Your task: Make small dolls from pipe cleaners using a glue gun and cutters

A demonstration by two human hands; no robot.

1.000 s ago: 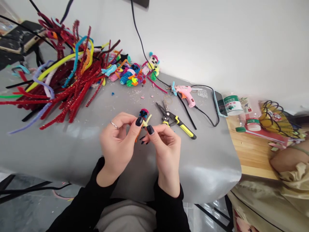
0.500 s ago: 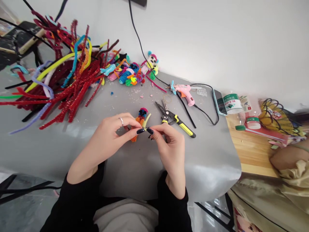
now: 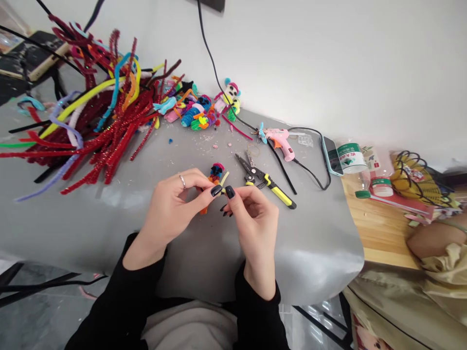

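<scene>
Between the fingertips of both hands is a short pale yellow pipe cleaner [image 3: 224,178], one end sticking up past the nails. My left hand [image 3: 182,206] pinches it from the left, thumb against forefinger. Close beside, my right hand [image 3: 253,214] pinches it from the right, its lower fingers curled. Just behind the fingers a small pipe-cleaner doll [image 3: 216,171] with a pink top, blue head and orange body lies on the grey table cover [image 3: 204,262]. My left fingers partly hide the doll. Pliers with yellow and black handles [image 3: 272,187] lie right of my right hand.
A heap of red and mixed pipe cleaners [image 3: 109,116] covers the left. Several finished dolls [image 3: 199,109] lie near the wall. A pink glue gun [image 3: 280,141], its cable, a phone [image 3: 331,155] and bottles [image 3: 352,155] are at right. Another person's arm [image 3: 434,240] shows far right.
Both hands stay together and have shifted slightly; the left forearm has come inward to the right. The fingertips have moved a little up on the yellow pipe cleaner, still pinching.
</scene>
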